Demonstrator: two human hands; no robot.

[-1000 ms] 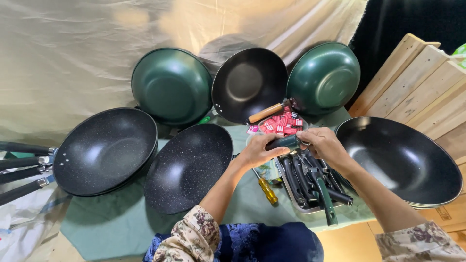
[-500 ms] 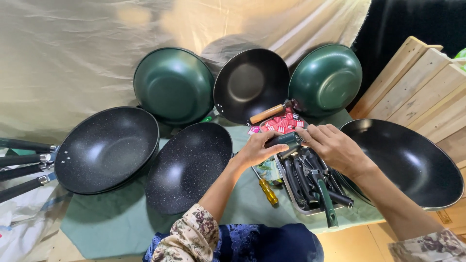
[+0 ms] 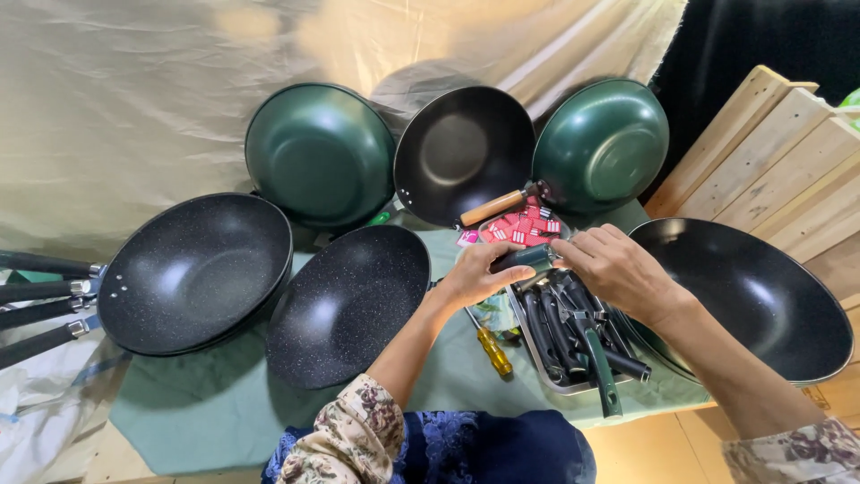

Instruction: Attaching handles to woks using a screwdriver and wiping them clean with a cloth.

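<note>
Together, both hands grip a dark green pan handle.

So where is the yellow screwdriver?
In the head view, the yellow screwdriver lies on the green cloth, just below the left hand, between the speckled pan and the metal tray.

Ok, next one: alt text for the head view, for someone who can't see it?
Both hands, left hand and right hand, hold a dark green pan handle over a metal tray of loose handles. Six pans ring them on a green cloth, including a speckled black pan and a large black wok.
</note>
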